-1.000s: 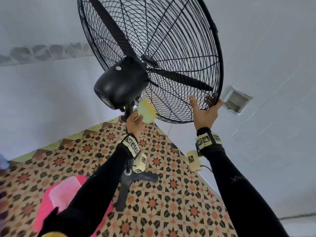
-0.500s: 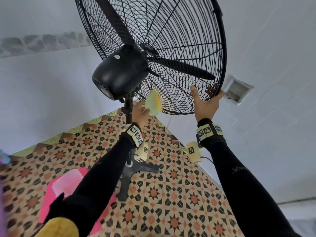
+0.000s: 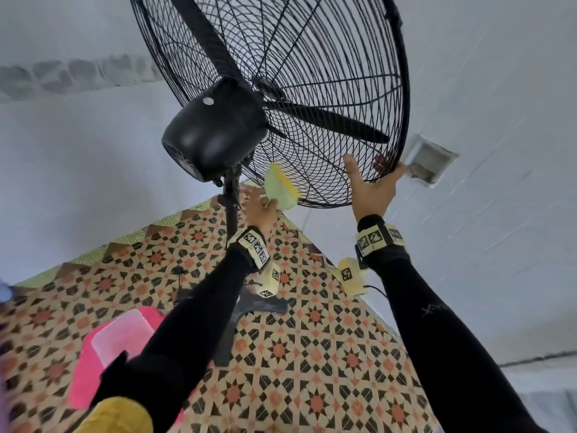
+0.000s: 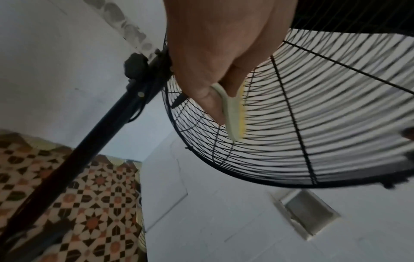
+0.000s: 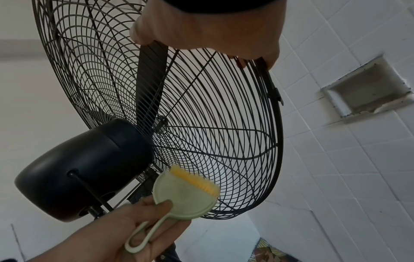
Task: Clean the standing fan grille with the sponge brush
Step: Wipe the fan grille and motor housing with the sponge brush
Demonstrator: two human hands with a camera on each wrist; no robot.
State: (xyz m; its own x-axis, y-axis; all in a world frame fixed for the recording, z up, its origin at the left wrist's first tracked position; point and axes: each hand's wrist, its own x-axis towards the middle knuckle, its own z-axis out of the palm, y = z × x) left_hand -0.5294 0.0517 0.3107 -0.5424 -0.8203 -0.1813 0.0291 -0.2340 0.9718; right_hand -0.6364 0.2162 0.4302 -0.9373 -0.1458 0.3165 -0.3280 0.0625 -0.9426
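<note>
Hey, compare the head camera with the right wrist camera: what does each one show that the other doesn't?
Only the head view shows the pink bin on the floor and the fan's base. Only the right wrist view shows the brush's loop handle pinched in the left hand. Both show the sponge brush at the lower grille, the motor housing, and the right hand holding the rim.

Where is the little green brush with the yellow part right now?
The brush is in the left hand, low in the right wrist view, its yellow edge against the bottom of the fan grille, beside the black motor.
</note>
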